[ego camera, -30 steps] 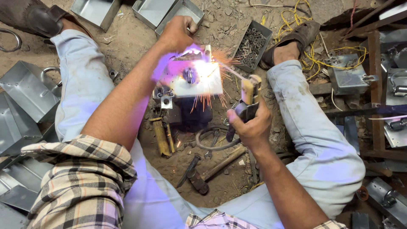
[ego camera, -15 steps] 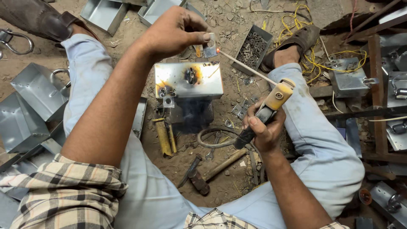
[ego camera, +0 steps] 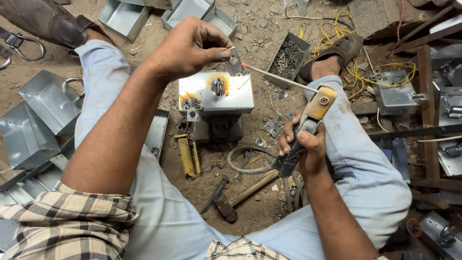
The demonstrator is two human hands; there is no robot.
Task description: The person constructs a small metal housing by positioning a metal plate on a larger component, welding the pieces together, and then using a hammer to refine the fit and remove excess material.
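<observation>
Legs in pale blue trousers are spreading out across the dirt floor (ego camera: 144,26), and a checked shirt is showing at the near edge of the view. Between the knees, nearest the person, a hammer (ego camera: 236,200) is lying on the ground with its wooden handle pointing away to the right, and a loop of cable (ego camera: 243,161) is resting just beyond it.

The right hand (ego camera: 301,149) is closing firmly around the dark grip of a welding holder (ego camera: 308,123), whose yellow head is clamping a thin welding rod (ego camera: 279,79). The rod is slanting up and to the left, its glowing tip hanging just beside a small metal tab (ego camera: 234,61).

The left hand (ego camera: 190,48) is pinching that tab between thumb and fingertips, holding it upright just above the far edge of a grey metal box (ego camera: 216,94). The box is sitting on a dark block between the legs, its top showing scorch marks and a small welded fitting in the middle.

Farther off, a tray of bolts (ego camera: 288,55) is lying beside the sandalled right foot (ego camera: 337,55), with yellow wire tangling behind it. Open metal boxes (ego camera: 43,103) are piling up along the left edge of the floor, and more are lying at the far edge.
</observation>
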